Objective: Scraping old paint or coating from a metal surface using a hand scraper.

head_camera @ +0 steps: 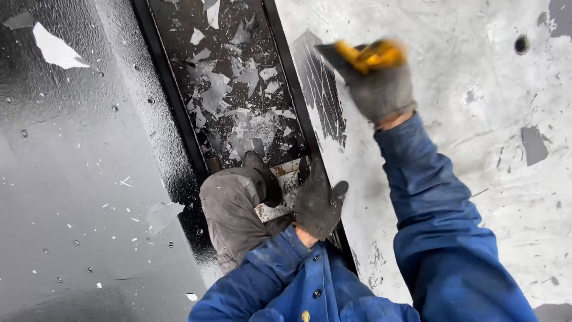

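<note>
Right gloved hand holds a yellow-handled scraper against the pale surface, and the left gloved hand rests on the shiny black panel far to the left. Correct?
Not quite. In the head view the left hand rests on the black channel's edge, not the far panel. The right hand does hold the yellow-handled scraper.

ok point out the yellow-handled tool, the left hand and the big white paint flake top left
yellow-handled tool [372,55], head view, on the yellow handle
left hand [319,203], head view, back of the dark glove
white paint flake [55,49], head view, middle of the flake

black recessed channel [179,24] between black panel [65,197] and grey scraped surface [476,137]; paint flakes [238,107] littering channel.
</note>
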